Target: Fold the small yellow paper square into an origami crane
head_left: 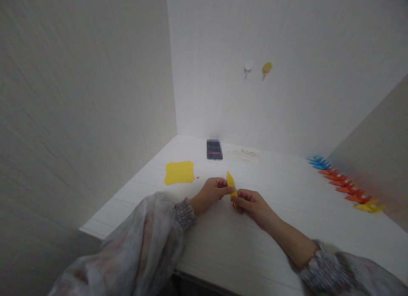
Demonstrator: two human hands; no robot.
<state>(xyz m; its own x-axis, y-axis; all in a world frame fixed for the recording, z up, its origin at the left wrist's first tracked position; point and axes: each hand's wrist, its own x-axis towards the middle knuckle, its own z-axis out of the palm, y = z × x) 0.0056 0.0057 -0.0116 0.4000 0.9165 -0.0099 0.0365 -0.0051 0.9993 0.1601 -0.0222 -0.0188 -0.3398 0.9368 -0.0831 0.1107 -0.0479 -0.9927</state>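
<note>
A narrow folded piece of yellow paper (230, 183) stands up between both my hands over the white table (223, 240). My left hand (212, 193) pinches its left side with fingers closed. My right hand (251, 204) grips its lower end, fingers curled shut around it. A small stack of flat yellow paper squares (179, 172) lies on the table to the left of my hands.
A dark small box (214, 149) sits near the back wall. A row of folded paper figures runs along the right side: blue (318, 163), orange (342, 186), yellow (369, 207). Two small hooks (257, 68) are on the wall. Walls close in left and back.
</note>
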